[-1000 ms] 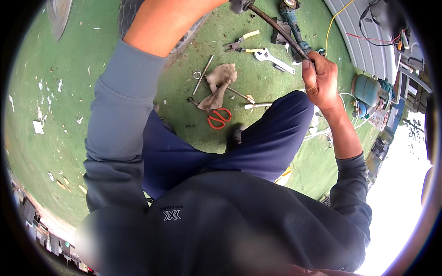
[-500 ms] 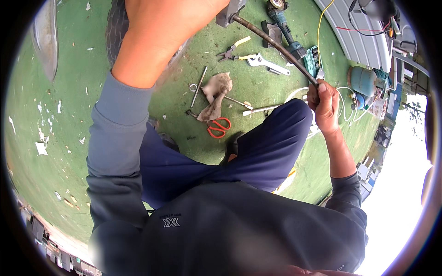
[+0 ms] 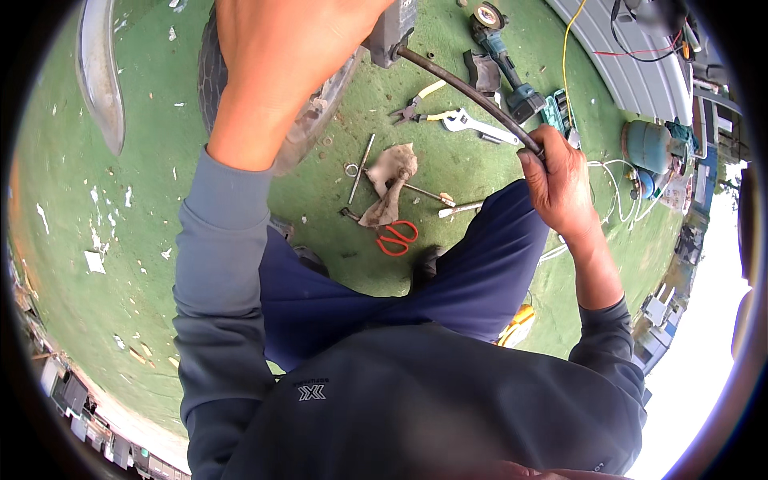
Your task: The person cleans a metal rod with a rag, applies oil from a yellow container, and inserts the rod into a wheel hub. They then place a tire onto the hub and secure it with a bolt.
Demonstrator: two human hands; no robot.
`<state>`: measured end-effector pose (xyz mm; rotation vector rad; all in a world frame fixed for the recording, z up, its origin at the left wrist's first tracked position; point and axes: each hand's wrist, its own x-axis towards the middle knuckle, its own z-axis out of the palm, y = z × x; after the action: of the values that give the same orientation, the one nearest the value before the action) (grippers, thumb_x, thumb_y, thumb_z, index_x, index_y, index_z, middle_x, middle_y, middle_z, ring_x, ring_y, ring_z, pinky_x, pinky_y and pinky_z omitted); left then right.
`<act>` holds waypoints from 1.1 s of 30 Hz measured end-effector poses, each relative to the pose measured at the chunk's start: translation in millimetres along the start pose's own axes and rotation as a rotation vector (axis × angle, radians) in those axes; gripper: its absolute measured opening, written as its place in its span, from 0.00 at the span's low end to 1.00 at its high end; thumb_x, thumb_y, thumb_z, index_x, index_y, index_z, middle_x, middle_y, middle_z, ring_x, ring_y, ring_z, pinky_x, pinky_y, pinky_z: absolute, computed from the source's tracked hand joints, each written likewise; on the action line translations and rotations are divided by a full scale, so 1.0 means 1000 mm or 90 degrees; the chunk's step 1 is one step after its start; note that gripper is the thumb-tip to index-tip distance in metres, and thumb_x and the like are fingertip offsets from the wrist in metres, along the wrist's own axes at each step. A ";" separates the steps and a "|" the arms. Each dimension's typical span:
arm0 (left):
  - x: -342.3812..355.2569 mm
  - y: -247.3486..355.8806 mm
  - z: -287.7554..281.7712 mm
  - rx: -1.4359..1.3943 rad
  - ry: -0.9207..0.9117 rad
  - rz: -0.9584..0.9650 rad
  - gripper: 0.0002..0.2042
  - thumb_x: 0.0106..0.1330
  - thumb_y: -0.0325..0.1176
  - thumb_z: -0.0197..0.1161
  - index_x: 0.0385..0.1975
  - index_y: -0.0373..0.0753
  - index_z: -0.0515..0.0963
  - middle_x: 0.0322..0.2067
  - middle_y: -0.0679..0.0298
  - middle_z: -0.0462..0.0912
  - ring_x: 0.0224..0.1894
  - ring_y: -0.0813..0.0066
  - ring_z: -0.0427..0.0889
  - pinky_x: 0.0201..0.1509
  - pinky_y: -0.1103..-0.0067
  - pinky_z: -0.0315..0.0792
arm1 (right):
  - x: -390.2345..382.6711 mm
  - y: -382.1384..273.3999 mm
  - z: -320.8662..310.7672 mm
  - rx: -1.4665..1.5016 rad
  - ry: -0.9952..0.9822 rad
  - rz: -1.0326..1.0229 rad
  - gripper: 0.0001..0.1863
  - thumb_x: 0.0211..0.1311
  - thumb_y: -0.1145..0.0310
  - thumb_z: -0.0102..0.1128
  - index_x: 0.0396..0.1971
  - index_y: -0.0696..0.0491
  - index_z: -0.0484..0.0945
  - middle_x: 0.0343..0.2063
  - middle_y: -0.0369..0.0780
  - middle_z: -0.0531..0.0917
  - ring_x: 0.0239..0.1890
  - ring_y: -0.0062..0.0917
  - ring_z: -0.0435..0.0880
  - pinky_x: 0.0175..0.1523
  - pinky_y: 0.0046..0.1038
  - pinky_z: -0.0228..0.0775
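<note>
My left hand (image 3: 296,40) is at the top, back upward, beside a dark metal block (image 3: 394,36); its fingers are hidden. From the block, a long dark rod (image 3: 472,92) slopes down right to my right hand (image 3: 552,168), closed around its end. Behind my left hand is a tyre (image 3: 316,120). Below the rod lie pliers (image 3: 416,104) with yellow handles, an adjustable wrench (image 3: 472,126), a stained rag (image 3: 390,172), a thin metal bar (image 3: 360,170) and orange-handled scissors (image 3: 397,238).
An angle grinder (image 3: 504,60) lies beyond the rod, near a teal case (image 3: 560,112). At right are a blue-grey gas cylinder (image 3: 648,146), hoses (image 3: 616,188) and ribbed grey panels (image 3: 632,60) with loose wires. A curved metal piece (image 3: 100,88) is at upper left, a yellow object (image 3: 516,324) by my right leg.
My left hand and the dark block show more at the top than a second ago. My right hand is lower in view, still on the rod. The view has shifted slightly.
</note>
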<state>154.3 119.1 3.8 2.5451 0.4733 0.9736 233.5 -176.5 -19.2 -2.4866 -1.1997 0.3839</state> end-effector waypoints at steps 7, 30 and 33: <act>0.002 -0.005 0.017 -0.011 -0.050 0.022 0.18 0.52 0.41 0.74 0.43 0.44 0.86 0.39 0.58 0.85 0.49 0.58 0.76 0.52 0.66 0.72 | 0.032 -0.006 0.013 -0.075 0.033 -0.105 0.11 0.67 0.66 0.59 0.35 0.57 0.70 0.24 0.49 0.77 0.27 0.50 0.78 0.30 0.46 0.68; -0.014 -0.008 0.014 -0.049 0.001 -0.015 0.19 0.50 0.37 0.75 0.42 0.36 0.85 0.43 0.48 0.80 0.49 0.53 0.79 0.53 0.67 0.73 | 0.055 0.010 0.032 0.048 0.039 -0.162 0.19 0.72 0.59 0.52 0.27 0.60 0.74 0.16 0.49 0.75 0.21 0.48 0.76 0.30 0.42 0.68; -0.013 -0.019 0.015 -0.081 -0.001 -0.042 0.18 0.50 0.35 0.75 0.42 0.36 0.85 0.42 0.49 0.79 0.47 0.54 0.79 0.53 0.68 0.73 | 0.026 0.021 0.019 0.139 0.022 -0.088 0.20 0.73 0.58 0.51 0.27 0.61 0.74 0.15 0.48 0.73 0.20 0.44 0.74 0.30 0.40 0.67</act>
<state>151.5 126.6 -22.4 2.4023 0.4765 0.9476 256.3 -164.9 -47.3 -2.2038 -1.2357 0.4104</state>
